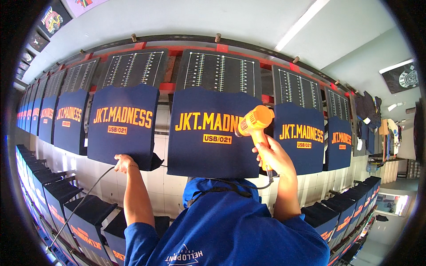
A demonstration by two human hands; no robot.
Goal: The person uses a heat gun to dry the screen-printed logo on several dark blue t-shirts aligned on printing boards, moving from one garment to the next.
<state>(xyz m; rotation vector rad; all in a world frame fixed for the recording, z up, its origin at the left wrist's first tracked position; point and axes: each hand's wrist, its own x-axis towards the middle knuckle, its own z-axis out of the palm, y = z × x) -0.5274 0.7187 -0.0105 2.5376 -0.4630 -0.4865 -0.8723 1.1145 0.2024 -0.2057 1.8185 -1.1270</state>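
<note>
My right hand (276, 158) is wrapped round the handle of a yellow heat gun (259, 117). Its nozzle is close to the orange print on the navy T-shirt (208, 159) in front of me and covers part of the lettering; whether it touches the cloth I cannot tell. That shirt lies flat on a black printing board (226, 71) with white scale marks. At the lower edge of the neighbouring navy shirt (120, 148), on the left, my left hand (125, 163) is closed on the black power cable (84, 197), its fingers partly hidden.
More printed navy shirts (301, 157) on boards stretch away to both sides along a red and black rack (177, 39). Behind me stands another row of shirt-covered boards (86, 221). The cable runs across in front of my body. Dark garments (368, 106) hang at the right.
</note>
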